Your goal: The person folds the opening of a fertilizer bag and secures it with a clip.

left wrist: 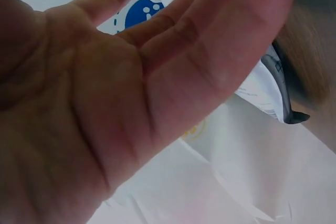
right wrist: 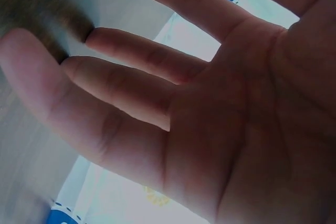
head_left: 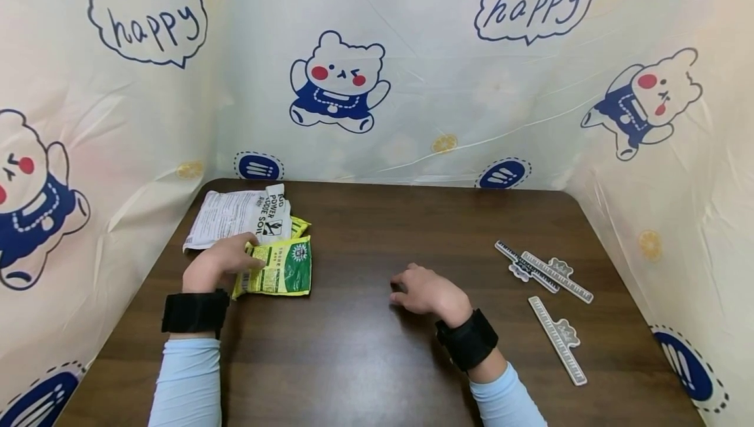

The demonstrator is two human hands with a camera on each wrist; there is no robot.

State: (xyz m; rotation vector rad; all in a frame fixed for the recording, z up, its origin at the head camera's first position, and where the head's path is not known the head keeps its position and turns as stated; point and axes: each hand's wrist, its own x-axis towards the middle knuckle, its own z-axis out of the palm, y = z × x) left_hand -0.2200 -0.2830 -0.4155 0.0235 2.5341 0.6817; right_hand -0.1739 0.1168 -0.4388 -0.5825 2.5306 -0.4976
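Note:
My left hand (head_left: 220, 258) is at the near side of a pile of packets on the table's left. Its thumb lies over a green and yellow packet (head_left: 288, 266), while another finger reaches toward the white packet (head_left: 230, 217) behind. In the left wrist view the fingers look mostly straight, with their tips out of frame. My right hand (head_left: 430, 293) hovers low over, or touches, the middle of the table, holding nothing. Its fingers spread loosely in the right wrist view. Farther right lie long ruler-marked clips with bear-shaped handles: a dark one (head_left: 538, 275), a white one (head_left: 568, 283) and a nearer white one (head_left: 558, 342).
Beneath the white packet, a corner of another green-yellow packet (head_left: 299, 226) peeks out. The brown wooden table (head_left: 353, 355) has rounded far corners. A pale sheet printed with bears (head_left: 338, 86) hangs behind and along both sides. Each wrist wears a black band (head_left: 194, 312).

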